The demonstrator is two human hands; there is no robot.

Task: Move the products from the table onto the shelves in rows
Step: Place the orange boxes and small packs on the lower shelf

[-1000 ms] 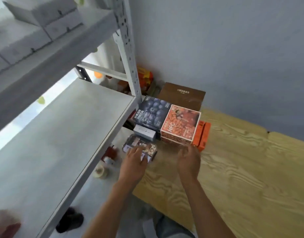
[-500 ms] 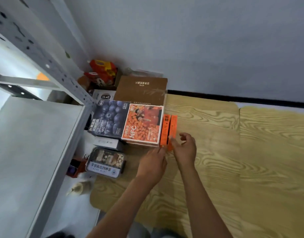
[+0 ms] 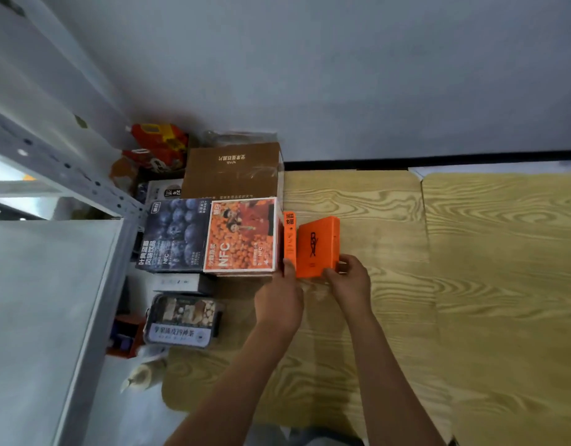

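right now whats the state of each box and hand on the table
tilted orange box: tipped off the table, gripped by right hand
upright orange box: standing on edge against NFC orange box, left hand touching it
NFC orange box: lying flat, closed
blueberry box: lying flat beside it, closed
brown carton: closed, behind them
clear-lid tray: lidded, at table edge
shelf: bare where visible

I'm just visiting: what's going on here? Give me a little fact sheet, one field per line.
Setting: wooden table beside a grey metal shelf
Right hand: grips a tilted flat orange box
Left hand: touches a second orange box standing on edge
Other products: orange NFC juice box, blueberry juice box, brown carton, clear tea pack
Shelf board nearest: nothing visible on it
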